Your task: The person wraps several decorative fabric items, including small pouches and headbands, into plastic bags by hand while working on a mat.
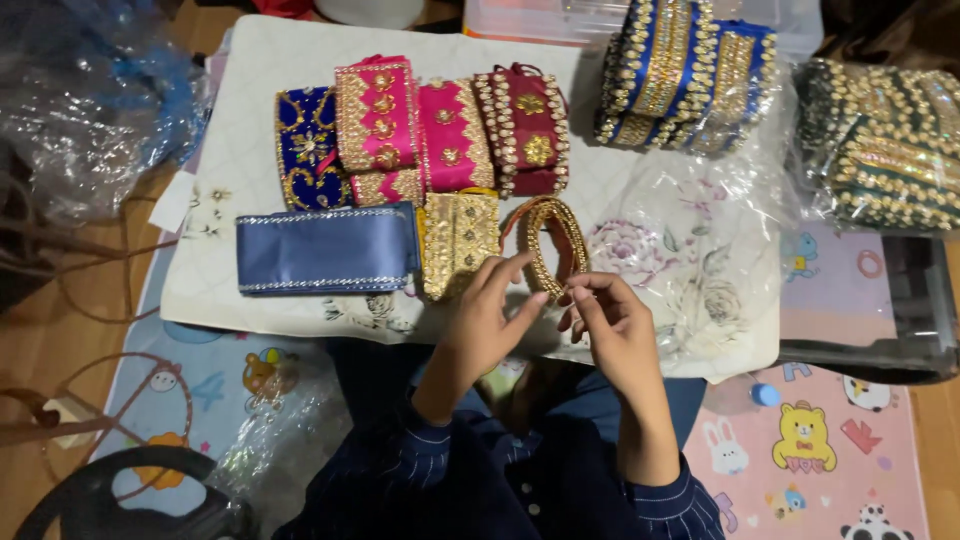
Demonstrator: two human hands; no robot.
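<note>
- Left hand (pixel 487 322) and right hand (pixel 612 318) are both at the gold beaded band (pixel 553 240), standing on edge on the white cloth (pixel 250 150).
- Left fingers half spread, touching its rim; right fingertips pinched together, on what I can't tell.
- Looks like the trim-fixing stage; next needs a steadier hold.

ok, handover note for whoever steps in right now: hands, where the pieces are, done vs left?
Left hand: open, fingertips at the gold beaded band, not gripping.
Right hand: fingers pinched together beside the band; whether it holds anything cannot be told.
The band stands on edge on the white cloth.
Laid out behind it: blue satin ribbon, gold trim piece, navy, pink and maroon embroidered pieces.
Done: those pieces laid in rows.
Left: the band, not yet laid flat.
</note>
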